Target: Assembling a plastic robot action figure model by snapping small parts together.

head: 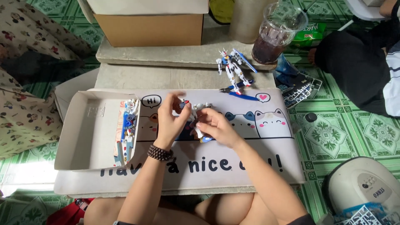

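A: Closely now, fingers first. Left hand (170, 118), with a dark bead bracelet (160, 153) on its wrist, has fingertips pinched on a small model figure (192, 118). Right hand (217, 127) grips the same figure from the other side, fingers curled around it.

B: Position of the figure?

A: Between both hands, held just above the middle of a pale desk mat (246, 162) printed with cartoon cats and dark lettering. Parts look white, with bits of red and blue; motion blur hides finer detail.

B: Outward from there?

A: Left of the hands, 1 shallow cardboard tray (85, 137) lies on the mat, with small blue and white pieces along its right wall. Beyond the hands, a finished white and blue robot figure (233, 68) stands on the grey slab (166, 75), with blue-handled nippers (237, 86) at its feet. Behind that, a clear plastic cup (277, 33) of dark drink, and 1 brown cardboard box (150, 27).

B: Room?

A: Green patterned floor tiles (333, 133). Plastic part frames (300, 89) rest off the mat's right corner. Another person in dark clothing (358, 62) sits at upper right. A white appliance (364, 183) sits lower right.
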